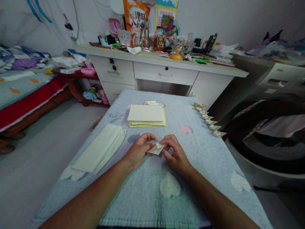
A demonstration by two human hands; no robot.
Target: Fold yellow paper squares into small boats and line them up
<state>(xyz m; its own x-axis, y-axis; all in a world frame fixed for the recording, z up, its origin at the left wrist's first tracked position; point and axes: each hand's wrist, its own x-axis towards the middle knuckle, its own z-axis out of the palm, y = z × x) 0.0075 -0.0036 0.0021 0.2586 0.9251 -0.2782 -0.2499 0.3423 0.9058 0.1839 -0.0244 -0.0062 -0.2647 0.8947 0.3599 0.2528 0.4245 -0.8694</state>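
A small cream piece of folded paper (156, 149) is held between my two hands, just above the cloth-covered table. My left hand (142, 148) pinches its left side between thumb and fingers. On the right side, the fingers of my right hand (174, 152) close on its edge and corner. Beyond my hands lies a stack of cream and yellow paper sheets (145, 114). To the left rests a longer pale folded paper bundle (101, 148). Several folded paper boats (211, 121) stand in a slanting row along the table's right side, the farthest one patterned.
The table wears a pale blue cloth (133, 194) with heart prints. Behind it stands a white desk (164, 71) crowded with a jar (159, 38), an orange bag (135, 22) and a pink clock (114, 25). A bed (26, 82) is left; a front-loading washer (269, 124) stands right.
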